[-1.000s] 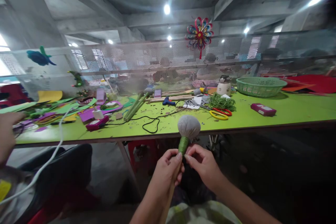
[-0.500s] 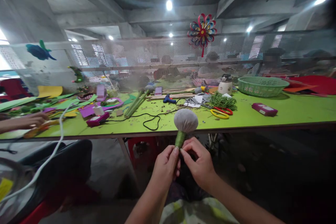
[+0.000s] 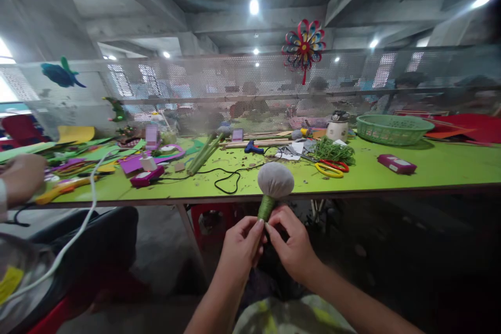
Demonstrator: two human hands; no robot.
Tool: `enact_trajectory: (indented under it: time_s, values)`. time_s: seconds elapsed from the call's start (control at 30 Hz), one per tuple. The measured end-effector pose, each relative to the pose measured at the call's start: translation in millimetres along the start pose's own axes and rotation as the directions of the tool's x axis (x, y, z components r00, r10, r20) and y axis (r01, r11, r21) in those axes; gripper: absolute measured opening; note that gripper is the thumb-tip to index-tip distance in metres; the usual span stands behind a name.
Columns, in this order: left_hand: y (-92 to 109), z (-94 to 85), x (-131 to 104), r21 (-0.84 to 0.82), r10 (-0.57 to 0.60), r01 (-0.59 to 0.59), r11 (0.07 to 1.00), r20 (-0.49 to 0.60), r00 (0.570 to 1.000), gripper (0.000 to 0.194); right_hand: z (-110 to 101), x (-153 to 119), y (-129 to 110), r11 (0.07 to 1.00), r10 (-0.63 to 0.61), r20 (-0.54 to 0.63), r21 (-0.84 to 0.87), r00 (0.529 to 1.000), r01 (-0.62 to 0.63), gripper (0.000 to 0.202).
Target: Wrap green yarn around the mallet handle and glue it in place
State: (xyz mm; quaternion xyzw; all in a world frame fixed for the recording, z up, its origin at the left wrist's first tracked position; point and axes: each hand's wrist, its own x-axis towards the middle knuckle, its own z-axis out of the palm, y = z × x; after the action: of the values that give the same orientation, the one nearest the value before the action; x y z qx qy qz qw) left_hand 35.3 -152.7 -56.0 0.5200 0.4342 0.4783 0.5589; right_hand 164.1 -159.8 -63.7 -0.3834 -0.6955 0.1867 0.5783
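In front of the table edge I hold up a flower-like piece with a rounded grey fabric head (image 3: pixel 275 179), gathered at its base. Green string (image 3: pixel 266 209) is wound tightly round its neck and stem. My left hand (image 3: pixel 243 244) is closed round the stem just under the winding, thumb on top. My right hand (image 3: pixel 291 242) pinches at the lower end of the wound string, thumb and forefinger against the stem. The stem below is hidden by my hands. The piece leans slightly right.
On the green table (image 3: pixel 450 164) lie scissors (image 3: pixel 329 169), a green string bundle (image 3: pixel 334 151), a blue glue gun (image 3: pixel 253 147), a black cable (image 3: pixel 227 182), green stems (image 3: pixel 205 154) and purple boxes (image 3: pixel 396 164). A green basket (image 3: pixel 394 130) stands behind. At left is another person's hand (image 3: pixel 25 177).
The grey-headed piece and both my hands have shifted slightly left, grips much the same. The other person's hand at left has lifted and drawn back leftward.
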Motion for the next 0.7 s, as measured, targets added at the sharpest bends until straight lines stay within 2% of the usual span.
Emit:
enact_trajectory:
  time_s: [0.27,0.47,0.7]
  values:
    - [1.3,5.0,-4.3,0.002,-0.054,0.054,0.999,0.005,0.999,0.034,-4.1,-2.8,4.2,1.0,0.028,0.022,-0.012,0.999,-0.028,0.017]
    - [2.2,12.4,-7.1,-0.051,-0.079,0.079,0.996,0.002,0.997,0.03,-7.0,-3.9,6.4,0.999,0.045,0.003,0.008,0.999,-0.045,0.019]
    - [1.5,11.8,-8.9,-0.083,-0.098,0.098,0.992,0.011,0.995,0.026,-10.2,-3.2,0.7,1.0,0.028,0.004,-0.004,1.0,-0.028,0.019]
